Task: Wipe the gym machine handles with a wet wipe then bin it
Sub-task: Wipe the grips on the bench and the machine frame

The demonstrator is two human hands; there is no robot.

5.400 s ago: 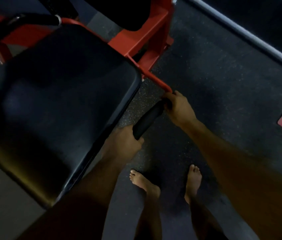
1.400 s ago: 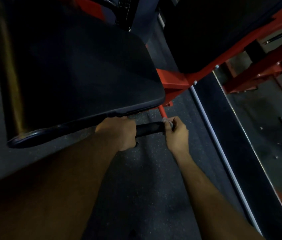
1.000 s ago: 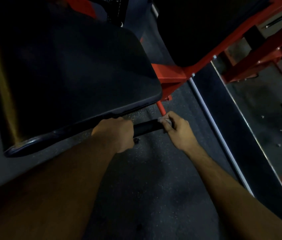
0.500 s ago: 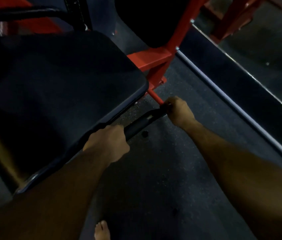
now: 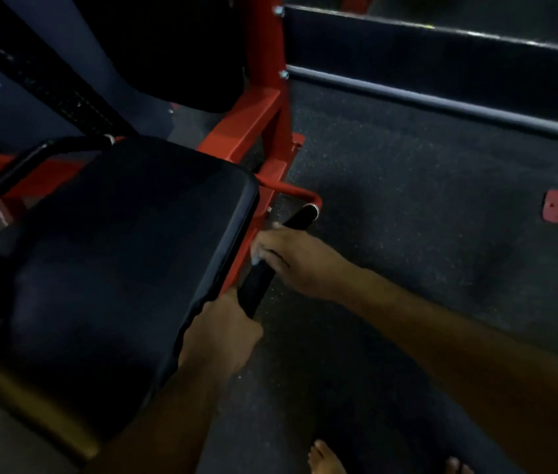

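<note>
Centre of frame, beside a black seat pad (image 5: 110,268), the left hand (image 5: 219,336) clenches the near end of a rigid black handle (image 5: 258,285). The right hand (image 5: 298,261) presses a pale, probably limp, light wet wipe (image 5: 256,258) round its middle. No bin is visible.

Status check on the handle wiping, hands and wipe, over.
Left hand grips the handle at its near end. Right hand presses the wipe on the handle mid-way. Seat pad close alongside; nothing blocking.
</note>
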